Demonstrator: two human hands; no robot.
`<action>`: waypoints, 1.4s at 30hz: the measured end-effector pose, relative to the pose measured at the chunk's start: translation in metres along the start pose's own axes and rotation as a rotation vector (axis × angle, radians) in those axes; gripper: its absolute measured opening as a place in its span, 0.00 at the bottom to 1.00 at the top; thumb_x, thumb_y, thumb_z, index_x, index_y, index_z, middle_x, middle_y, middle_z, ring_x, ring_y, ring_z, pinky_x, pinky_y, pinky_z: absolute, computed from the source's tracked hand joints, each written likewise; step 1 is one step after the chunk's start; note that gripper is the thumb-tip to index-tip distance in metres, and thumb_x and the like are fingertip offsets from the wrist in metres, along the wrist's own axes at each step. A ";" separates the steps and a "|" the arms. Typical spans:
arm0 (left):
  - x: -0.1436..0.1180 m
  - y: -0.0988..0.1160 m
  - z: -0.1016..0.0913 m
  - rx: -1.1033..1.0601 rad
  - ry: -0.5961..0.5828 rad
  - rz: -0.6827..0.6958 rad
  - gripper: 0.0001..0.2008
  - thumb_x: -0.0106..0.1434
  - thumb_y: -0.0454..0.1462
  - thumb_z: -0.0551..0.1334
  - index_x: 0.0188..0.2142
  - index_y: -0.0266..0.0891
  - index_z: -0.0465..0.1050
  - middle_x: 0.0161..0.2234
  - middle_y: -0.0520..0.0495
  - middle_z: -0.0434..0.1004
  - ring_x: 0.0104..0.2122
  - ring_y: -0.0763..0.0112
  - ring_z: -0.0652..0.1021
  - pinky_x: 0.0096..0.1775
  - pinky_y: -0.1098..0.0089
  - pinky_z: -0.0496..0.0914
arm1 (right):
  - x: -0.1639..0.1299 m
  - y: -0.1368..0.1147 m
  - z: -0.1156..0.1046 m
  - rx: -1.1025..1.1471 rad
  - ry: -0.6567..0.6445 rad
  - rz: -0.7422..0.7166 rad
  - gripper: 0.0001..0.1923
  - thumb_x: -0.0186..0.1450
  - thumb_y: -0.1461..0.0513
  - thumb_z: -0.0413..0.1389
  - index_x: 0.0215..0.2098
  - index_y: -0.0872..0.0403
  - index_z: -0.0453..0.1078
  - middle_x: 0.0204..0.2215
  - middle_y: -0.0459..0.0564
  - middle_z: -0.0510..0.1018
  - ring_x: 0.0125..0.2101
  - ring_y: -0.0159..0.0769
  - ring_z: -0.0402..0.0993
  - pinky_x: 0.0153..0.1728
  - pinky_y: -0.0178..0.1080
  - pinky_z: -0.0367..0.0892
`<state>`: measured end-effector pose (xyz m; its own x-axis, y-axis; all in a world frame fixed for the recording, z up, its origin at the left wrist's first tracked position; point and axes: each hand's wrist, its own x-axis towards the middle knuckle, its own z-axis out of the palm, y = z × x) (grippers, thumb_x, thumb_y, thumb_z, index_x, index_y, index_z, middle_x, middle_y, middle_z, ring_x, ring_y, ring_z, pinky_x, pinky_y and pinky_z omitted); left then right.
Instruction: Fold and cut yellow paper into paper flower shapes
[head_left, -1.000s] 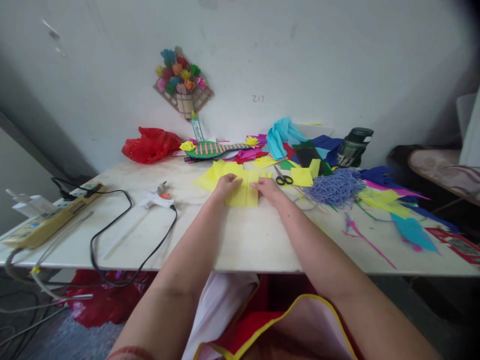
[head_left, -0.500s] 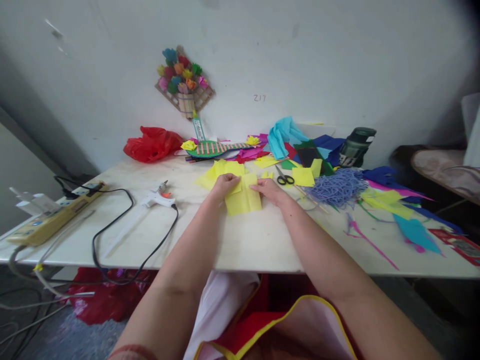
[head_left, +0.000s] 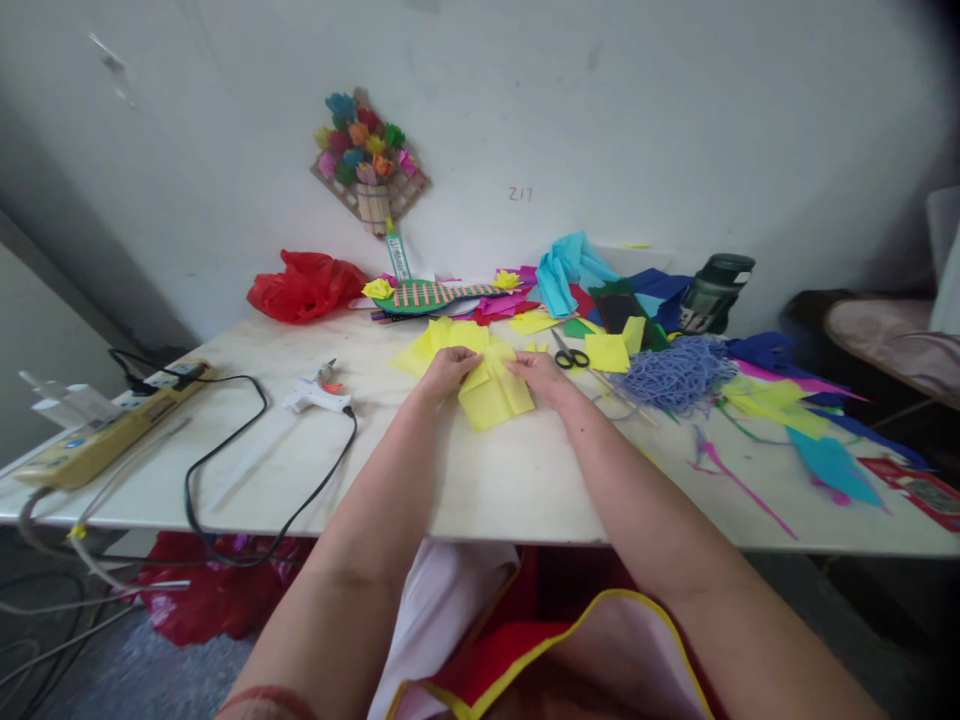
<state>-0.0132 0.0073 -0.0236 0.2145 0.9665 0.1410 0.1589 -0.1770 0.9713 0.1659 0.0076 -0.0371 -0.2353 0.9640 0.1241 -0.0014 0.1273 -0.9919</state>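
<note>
Since 1 second ago, the yellow paper (head_left: pixel 496 395) has turned and lifted a bit at its near corner. It sits mid-worktop, toward the far edge. Left hand (head_left: pixel 448 367) and right hand (head_left: pixel 541 374) each pinch its top edge, grip pressed together on the paper. Some folds look made already; I think more folding is left. Close by lie scissors (head_left: pixel 570 354), purple string (head_left: pixel 675 372), other yellow sheets (head_left: pixel 439 340) and a glue gun (head_left: pixel 315 398). Nothing blocks the hands.

Both forearms reach forward, left hand (head_left: pixel 448 367) and right hand (head_left: pixel 541 374) pinching, fingers curled, close together.
</note>
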 end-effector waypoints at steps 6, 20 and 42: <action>-0.002 0.000 0.000 -0.079 -0.030 -0.031 0.15 0.46 0.44 0.62 0.22 0.35 0.63 0.16 0.56 0.59 0.17 0.82 0.60 0.21 0.76 0.53 | 0.000 0.001 -0.001 0.057 0.012 0.006 0.12 0.47 0.59 0.59 0.29 0.56 0.72 0.24 0.45 0.76 0.27 0.34 0.72 0.31 0.37 0.66; -0.001 0.000 -0.001 -0.143 -0.028 -0.024 0.12 0.46 0.42 0.62 0.21 0.35 0.63 0.14 0.57 0.57 0.15 0.83 0.58 0.19 0.76 0.50 | 0.002 0.003 -0.002 -0.083 0.055 -0.100 0.14 0.48 0.62 0.57 0.34 0.55 0.74 0.34 0.49 0.77 0.36 0.34 0.70 0.38 0.37 0.64; 0.001 -0.001 0.000 -0.289 -0.037 -0.101 0.09 0.47 0.39 0.60 0.22 0.36 0.61 0.17 0.54 0.62 0.17 0.79 0.66 0.22 0.75 0.60 | -0.002 -0.003 -0.001 -0.229 0.035 -0.108 0.12 0.48 0.65 0.54 0.31 0.55 0.75 0.28 0.46 0.77 0.31 0.33 0.69 0.35 0.35 0.62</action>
<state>-0.0136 0.0089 -0.0248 0.2474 0.9681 0.0392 -0.0983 -0.0151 0.9950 0.1677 0.0053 -0.0339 -0.2120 0.9489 0.2338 0.1962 0.2757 -0.9410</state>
